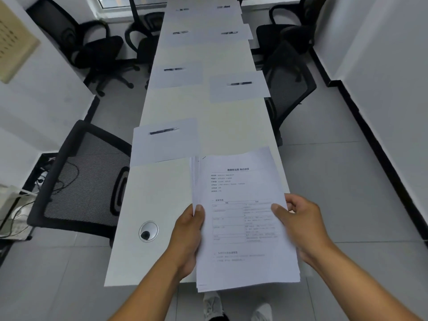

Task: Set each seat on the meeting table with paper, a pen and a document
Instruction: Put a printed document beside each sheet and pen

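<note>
I see black mesh office chairs (85, 179) on both sides, a round cable grommet (148, 231) near the left edge, a box with cables (44, 172) on the grey tile floor (335, 172), and my grey shoes (214, 304).

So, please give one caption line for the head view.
Both hands, left and right, hold printed documents over the table.

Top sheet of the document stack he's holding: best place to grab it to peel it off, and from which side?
Probably the right edge, about midway up, coming from the right. The document stack is held above the table, with the left hand gripping its left edge. The right hand already has its thumb on the top sheet there, fingers beneath. The far corners hang unsupported, and lifting them would likely bend the sheet.
</note>
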